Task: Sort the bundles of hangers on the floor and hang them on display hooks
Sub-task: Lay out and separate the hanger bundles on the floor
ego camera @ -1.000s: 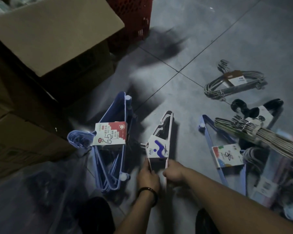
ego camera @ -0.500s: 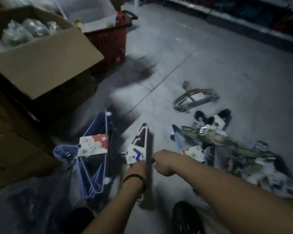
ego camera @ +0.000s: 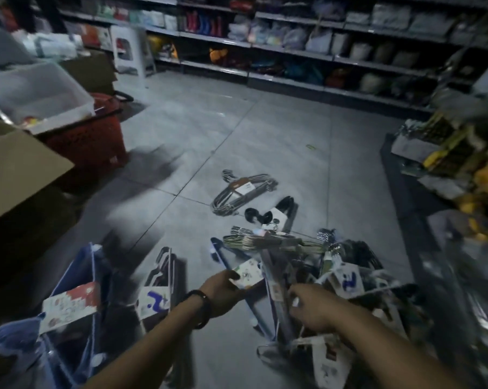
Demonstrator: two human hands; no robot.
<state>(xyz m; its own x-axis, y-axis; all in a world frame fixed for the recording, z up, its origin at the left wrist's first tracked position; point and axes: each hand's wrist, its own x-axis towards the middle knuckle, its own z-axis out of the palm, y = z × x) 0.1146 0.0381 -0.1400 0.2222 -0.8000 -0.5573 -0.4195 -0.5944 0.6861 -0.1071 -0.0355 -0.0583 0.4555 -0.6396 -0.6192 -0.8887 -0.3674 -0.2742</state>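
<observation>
Several hanger bundles lie on the grey floor. A blue bundle with a red-and-white label (ego camera: 71,304) is at the lower left. Beside it lies a white bundle with a blue-squiggle label (ego camera: 155,299), with no hand on it. My left hand (ego camera: 223,289) grips the white label of a second blue bundle (ego camera: 223,255) in the middle. My right hand (ego camera: 313,307) reaches with curled fingers into the mixed pile (ego camera: 349,279) on the right; motion blur hides its hold. Farther off lie a grey bundle (ego camera: 243,192), a black bundle (ego camera: 268,217) and a greenish wire bundle (ego camera: 265,242).
A cardboard box (ego camera: 18,169), a red basket (ego camera: 97,141) and a clear bin (ego camera: 35,91) stand on the left. A white stool (ego camera: 130,51) and stocked shelves (ego camera: 293,51) line the back. A low display of goods (ego camera: 461,164) runs along the right.
Both hands have let go of the white bundle and moved right, the left to the middle blue bundle, the right into the pile. The view has tilted up, showing the shelves.
</observation>
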